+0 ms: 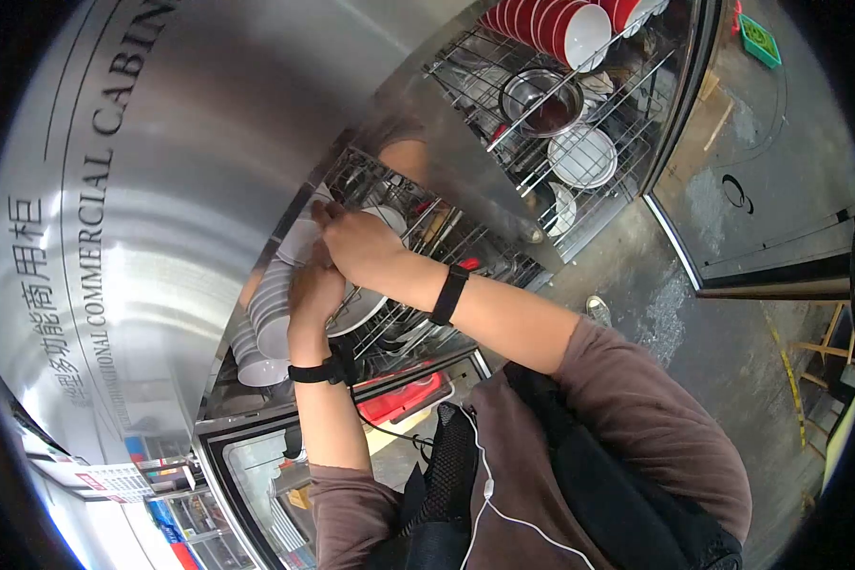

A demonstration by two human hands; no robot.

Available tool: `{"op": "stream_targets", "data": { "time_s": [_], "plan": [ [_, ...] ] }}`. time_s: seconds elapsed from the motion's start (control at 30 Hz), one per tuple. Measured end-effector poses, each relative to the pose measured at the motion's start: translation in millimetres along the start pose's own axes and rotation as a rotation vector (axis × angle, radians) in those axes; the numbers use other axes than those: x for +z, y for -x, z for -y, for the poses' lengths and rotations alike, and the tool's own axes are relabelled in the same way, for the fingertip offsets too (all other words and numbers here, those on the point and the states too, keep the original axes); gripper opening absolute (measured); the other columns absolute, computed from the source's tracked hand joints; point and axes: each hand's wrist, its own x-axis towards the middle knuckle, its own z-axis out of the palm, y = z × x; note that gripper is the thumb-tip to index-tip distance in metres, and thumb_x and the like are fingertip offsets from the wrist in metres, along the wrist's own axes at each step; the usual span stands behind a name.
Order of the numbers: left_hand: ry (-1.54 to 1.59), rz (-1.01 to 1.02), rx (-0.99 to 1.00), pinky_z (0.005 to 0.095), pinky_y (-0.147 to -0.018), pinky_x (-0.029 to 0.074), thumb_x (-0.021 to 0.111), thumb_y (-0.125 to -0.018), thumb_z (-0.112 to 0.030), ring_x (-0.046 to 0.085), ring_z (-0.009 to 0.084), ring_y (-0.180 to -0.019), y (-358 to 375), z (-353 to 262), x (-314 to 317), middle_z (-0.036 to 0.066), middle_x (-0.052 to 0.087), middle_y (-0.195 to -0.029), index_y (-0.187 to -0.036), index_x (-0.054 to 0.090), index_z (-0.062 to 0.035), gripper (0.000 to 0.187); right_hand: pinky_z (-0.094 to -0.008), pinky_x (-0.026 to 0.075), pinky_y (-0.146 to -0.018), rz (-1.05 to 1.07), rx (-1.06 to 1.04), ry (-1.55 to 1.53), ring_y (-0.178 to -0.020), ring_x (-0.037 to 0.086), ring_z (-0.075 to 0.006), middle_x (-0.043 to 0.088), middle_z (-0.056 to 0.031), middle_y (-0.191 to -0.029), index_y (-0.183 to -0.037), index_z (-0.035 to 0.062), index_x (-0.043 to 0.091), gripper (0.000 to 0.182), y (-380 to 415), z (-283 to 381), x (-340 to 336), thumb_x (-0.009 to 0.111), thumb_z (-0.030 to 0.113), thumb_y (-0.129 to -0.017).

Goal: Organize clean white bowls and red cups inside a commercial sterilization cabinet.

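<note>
Inside the steel cabinet, stacked white bowls [270, 296] lie on their sides in a row. My left hand [314, 293] is beside the row, its fingers curled in at the edge of an upper white bowl [297, 241]. Just above it, my right hand [359, 246] reaches across with bent fingers at the same bowl's rim. The two hands nearly touch, and they partly hide the bowl and each other's fingertips. Behind my right hand shows a round white dish [387, 218]; a larger white plate [359, 308] lies below it on the wire rack.
Another rack section at the upper right holds red-and-white bowls [587, 38], a metal bowl [546, 103] and white plates [582, 157]. A glass door [679, 242] stands open at the right. Below the rack is a red object [401, 397]. A green basket [760, 41] sits farther off.
</note>
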Motion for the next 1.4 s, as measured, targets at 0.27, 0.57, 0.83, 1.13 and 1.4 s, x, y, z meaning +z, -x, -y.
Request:
{"op": "stream_targets", "data": {
  "time_s": [0.27,0.57,0.83,1.13,1.4],
  "plan": [
    [0.068,-0.076,0.069,0.0521,-0.107,0.046,0.056,-0.100,-0.040,0.060,0.0503,-0.124,31.4,-39.1,-18.6,0.031,0.065,-0.132,-0.137,0.061,0.0004,0.055,-0.0443,0.063,-0.074,0.007,0.138,0.025,-0.089,0.077,-0.0391,0.074,-0.0260,-0.105,-0.122,-0.0089,0.062,0.037,-1.5,11.8,-8.7,0.063,0.010,-0.091],
    [0.110,0.121,0.224,0.0454,-0.113,0.044,0.055,-0.103,-0.041,0.050,0.0428,-0.142,-2.4,-1.7,-8.4,0.029,0.055,-0.149,-0.150,0.047,-0.0007,0.063,-0.0438,0.062,-0.073,-0.073,0.060,0.035,-0.087,0.077,-0.0373,0.076,-0.0222,-0.100,-0.109,-0.0021,0.066,0.022,-0.3,5.6,-1.8,0.061,0.011,-0.091],
    [0.190,0.174,0.272,0.0403,-0.117,0.040,0.064,-0.102,-0.034,0.052,0.0333,-0.144,-22.2,3.2,-10.7,0.023,0.057,-0.153,-0.145,0.057,0.0006,0.056,-0.0457,0.061,-0.077,0.096,0.103,0.084,-0.090,0.077,-0.0365,0.077,-0.0215,-0.097,-0.103,0.0007,0.075,0.022,-1.1,4.1,-5.5,0.060,0.014,-0.093],
    [0.286,0.114,0.108,0.0393,-0.121,0.037,0.053,-0.105,-0.026,0.046,0.0344,-0.149,18.7,-22.7,-24.3,0.022,0.052,-0.157,-0.158,0.042,-0.0034,0.059,-0.0461,0.061,-0.082,0.074,0.088,0.091,-0.094,0.077,-0.0374,0.076,-0.0246,-0.099,-0.093,-0.0021,0.078,0.022,4.0,6.3,-12.5,0.062,0.012,-0.090],
    [0.334,-0.269,0.252,0.0451,-0.108,0.048,0.064,-0.095,-0.025,0.060,0.0424,-0.128,86.8,-22.2,-14.6,0.023,0.066,-0.135,-0.133,0.065,0.0001,0.046,-0.0466,0.062,-0.083,0.213,0.105,0.201,-0.095,0.076,-0.0398,0.076,-0.0237,-0.098,-0.097,0.0006,0.077,0.020,1.5,13.2,-26.0,0.068,0.016,-0.088]
  ]
}}
